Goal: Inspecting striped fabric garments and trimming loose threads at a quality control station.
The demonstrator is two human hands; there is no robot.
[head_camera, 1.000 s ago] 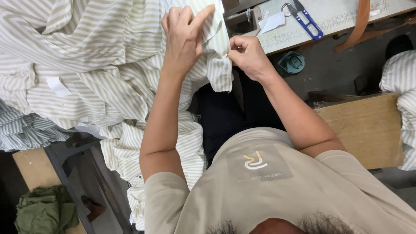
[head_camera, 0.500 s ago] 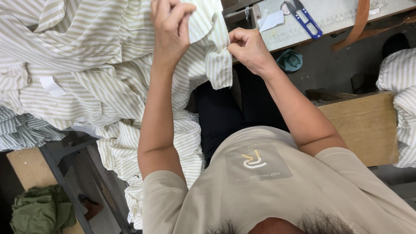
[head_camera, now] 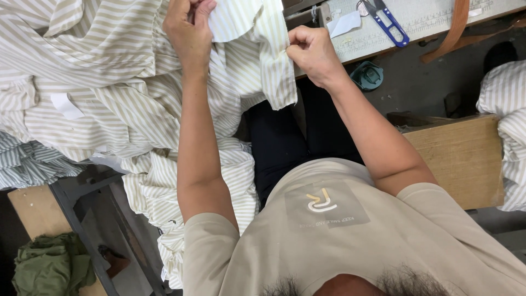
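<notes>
Now the striped fabric [head_camera: 109, 71], cream with pale tan lines, lies heaped over the person's lap and spreads far to the left of it, with folds hanging down beside the left knee. It is the landmark for everything else. Compared with the picture a second ago, the left hand [head_camera: 189, 27] has risen to the top edge of the view and its fingers, then spread and pointing up, are now curled shut on a fold of the fabric. The right hand [head_camera: 312, 52] has shifted little; it stays clenched, pinching the edge of a narrow hanging flap of the same cloth between thumb and forefinger. That flap hangs between the two hands, its lower corner loose over the dark trousers.

Right of the fabric, a wooden stool top [head_camera: 466, 159] sits by the person's right elbow, and further right another bundle of striped cloth [head_camera: 509, 126] shows at the frame edge. Above and to the right of the fabric runs a pale table [head_camera: 427, 22] with ruler markings along its rim. On it lie a white scrap of paper [head_camera: 345, 24] and blue thread snips [head_camera: 390, 24], well apart from the right hand. Just below the table edge sits a small teal object [head_camera: 367, 74]. Down at the lower left of the fabric, a crumpled green cloth [head_camera: 52, 268] rests on a wooden surface.
</notes>
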